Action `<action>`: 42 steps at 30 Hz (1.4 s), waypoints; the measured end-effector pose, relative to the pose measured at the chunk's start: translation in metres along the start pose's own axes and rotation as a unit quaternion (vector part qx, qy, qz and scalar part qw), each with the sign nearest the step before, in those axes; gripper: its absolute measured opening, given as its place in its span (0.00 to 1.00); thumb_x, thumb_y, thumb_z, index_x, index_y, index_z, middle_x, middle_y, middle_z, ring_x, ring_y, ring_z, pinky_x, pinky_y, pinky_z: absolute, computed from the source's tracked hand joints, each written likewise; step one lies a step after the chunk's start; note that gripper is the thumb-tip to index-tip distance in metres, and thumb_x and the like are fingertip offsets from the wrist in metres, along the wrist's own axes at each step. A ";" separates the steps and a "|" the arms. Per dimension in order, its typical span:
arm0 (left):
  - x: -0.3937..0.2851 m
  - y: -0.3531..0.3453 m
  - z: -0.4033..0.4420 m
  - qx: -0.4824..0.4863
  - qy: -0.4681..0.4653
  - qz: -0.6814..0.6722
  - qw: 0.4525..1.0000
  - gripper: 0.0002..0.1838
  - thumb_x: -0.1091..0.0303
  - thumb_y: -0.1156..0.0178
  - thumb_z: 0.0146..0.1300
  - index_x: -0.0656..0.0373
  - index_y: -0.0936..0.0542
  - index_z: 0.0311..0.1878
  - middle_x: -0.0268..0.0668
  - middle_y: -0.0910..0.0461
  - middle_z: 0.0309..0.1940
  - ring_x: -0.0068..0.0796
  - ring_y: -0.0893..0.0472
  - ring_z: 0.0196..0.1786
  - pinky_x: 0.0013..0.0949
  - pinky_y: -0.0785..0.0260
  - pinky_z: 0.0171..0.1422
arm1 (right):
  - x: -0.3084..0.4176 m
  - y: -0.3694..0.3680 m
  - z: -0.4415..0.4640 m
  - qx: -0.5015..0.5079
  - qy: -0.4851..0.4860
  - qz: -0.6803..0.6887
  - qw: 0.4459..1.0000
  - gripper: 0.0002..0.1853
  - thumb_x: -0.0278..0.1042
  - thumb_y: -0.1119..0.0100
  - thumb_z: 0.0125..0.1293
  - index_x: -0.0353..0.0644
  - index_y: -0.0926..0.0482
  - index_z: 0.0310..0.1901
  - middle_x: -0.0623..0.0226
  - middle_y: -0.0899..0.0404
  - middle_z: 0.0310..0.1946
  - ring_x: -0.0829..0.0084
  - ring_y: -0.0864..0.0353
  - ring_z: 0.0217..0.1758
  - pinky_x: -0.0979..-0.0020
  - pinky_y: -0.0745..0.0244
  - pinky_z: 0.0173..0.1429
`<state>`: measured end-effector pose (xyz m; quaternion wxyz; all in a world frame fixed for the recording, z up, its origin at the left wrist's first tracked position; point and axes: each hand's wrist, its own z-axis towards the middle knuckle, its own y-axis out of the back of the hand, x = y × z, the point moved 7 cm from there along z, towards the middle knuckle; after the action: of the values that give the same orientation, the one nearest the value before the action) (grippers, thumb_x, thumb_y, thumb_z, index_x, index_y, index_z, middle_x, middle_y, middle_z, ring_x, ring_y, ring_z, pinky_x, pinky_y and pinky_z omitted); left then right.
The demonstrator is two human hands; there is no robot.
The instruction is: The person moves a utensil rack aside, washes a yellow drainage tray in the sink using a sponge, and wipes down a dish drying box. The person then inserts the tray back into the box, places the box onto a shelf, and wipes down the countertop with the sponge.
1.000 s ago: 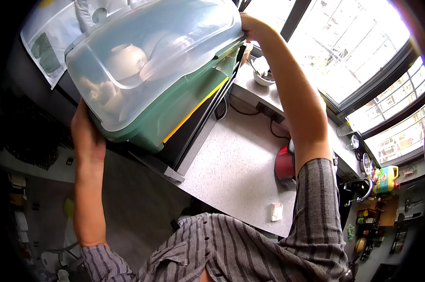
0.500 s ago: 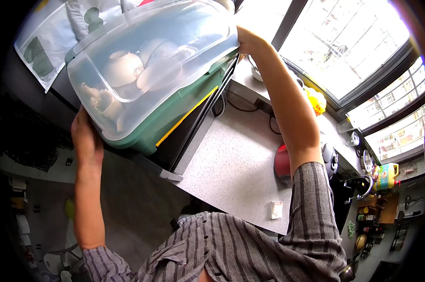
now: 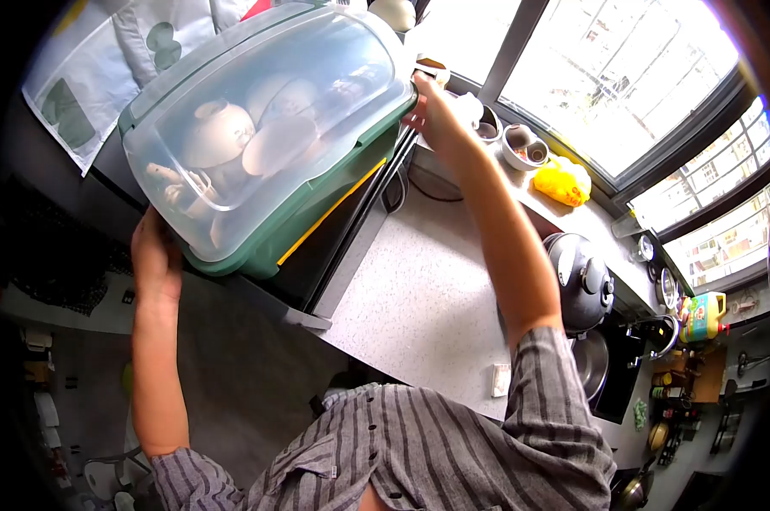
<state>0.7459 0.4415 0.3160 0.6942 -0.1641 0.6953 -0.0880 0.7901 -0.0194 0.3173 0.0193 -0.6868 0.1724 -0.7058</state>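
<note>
A green dish storage box (image 3: 313, 209) with a translucent lid (image 3: 257, 51) sits tilted in view at the upper left. Through the lid show a white bowl (image 3: 219, 134), other pale dishes and some small utensils. At the lid's near left corner, my left hand (image 3: 157, 264) is closed on the edge, its fingertips hidden behind the box. My right hand (image 3: 428, 106) grips the lid's far right edge, with the fingers partly tucked beneath the rim.
Beneath the box stands a black appliance (image 3: 317, 277) beside the speckled counter (image 3: 410, 289). A dark round cooker (image 3: 581, 281) is right of my forearm. On the windowsill are cups (image 3: 524, 146) and a yellow bag (image 3: 562, 180). A patterned cloth (image 3: 78, 94) hangs at left.
The lid's right end has moved down and left with my right hand, and the lid sits closer to the green box. My left hand has barely moved.
</note>
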 end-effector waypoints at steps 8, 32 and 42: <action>0.000 -0.008 -0.018 -0.001 0.067 -0.009 0.998 0.20 0.60 0.46 0.78 0.63 0.24 0.63 0.36 0.20 0.56 0.28 0.23 0.60 0.34 0.31 0.66 | -0.013 -0.033 0.007 -0.048 -0.013 0.109 0.993 0.26 0.56 0.48 0.77 0.38 0.25 0.58 0.65 0.22 0.50 0.72 0.24 0.50 0.71 0.26 0.59; -0.062 0.071 -0.027 -0.011 -0.099 0.343 0.934 0.20 0.55 0.50 0.79 0.58 0.19 0.61 0.35 0.15 0.48 0.23 0.18 0.49 0.28 0.26 0.54 | -0.085 -0.025 -0.116 -0.053 0.110 0.049 0.991 0.35 0.53 0.56 0.80 0.38 0.49 0.78 0.44 0.49 0.77 0.50 0.49 0.82 0.49 0.50 0.82; 0.033 0.086 0.044 0.075 -0.137 0.103 0.982 0.27 0.50 0.56 0.81 0.56 0.28 0.72 0.37 0.21 0.62 0.29 0.23 0.64 0.33 0.34 0.70 | -0.075 -0.109 -0.198 -0.061 0.241 -0.358 0.900 0.41 0.38 0.42 0.74 0.31 0.52 0.79 0.43 0.51 0.79 0.53 0.53 0.84 0.56 0.57 0.83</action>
<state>0.7807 0.5146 0.2545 0.7985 -0.0497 0.5983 -0.0452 0.6243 0.1458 0.2746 -0.3186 -0.5113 -0.0425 -0.7970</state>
